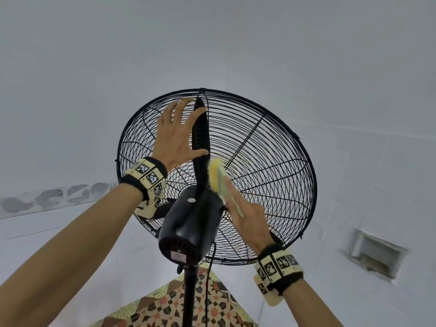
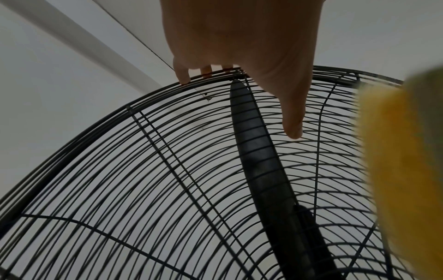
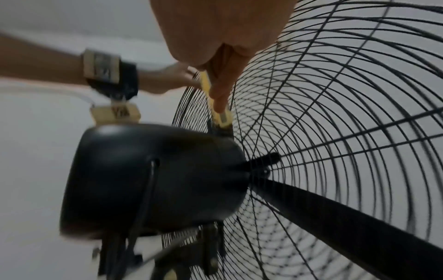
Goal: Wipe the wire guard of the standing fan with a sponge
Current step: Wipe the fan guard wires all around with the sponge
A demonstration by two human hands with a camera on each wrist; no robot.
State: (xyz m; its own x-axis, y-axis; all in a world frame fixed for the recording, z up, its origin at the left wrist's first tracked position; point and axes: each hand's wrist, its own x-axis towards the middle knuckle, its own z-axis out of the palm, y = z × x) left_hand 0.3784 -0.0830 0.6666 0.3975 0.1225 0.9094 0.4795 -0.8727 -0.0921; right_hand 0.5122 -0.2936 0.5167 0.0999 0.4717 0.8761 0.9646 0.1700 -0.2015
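Note:
The black standing fan is seen from behind, its wire guard [image 1: 266, 166] tilted upward. My left hand [image 1: 177, 135] lies with spread, straight fingers on the guard's upper left, fingertips near the top rim [image 2: 153, 94]. My right hand [image 1: 247, 220] holds a yellow and green sponge [image 1: 215, 175] against the rear wires just above the motor housing [image 1: 191, 220]. In the right wrist view a finger [image 3: 221, 91] lies along the sponge [image 3: 224, 119], beside the housing [image 3: 148, 180]. The sponge [image 2: 402, 151] shows as a yellow blur in the left wrist view. A black blade [image 1: 200, 133] stands upright inside the guard.
The fan's pole [image 1: 190, 296] and power cord [image 1: 207, 279] run down to a patterned floor [image 1: 165, 310]. White walls surround the fan. A recessed vent [image 1: 375, 253] sits in the wall at the right.

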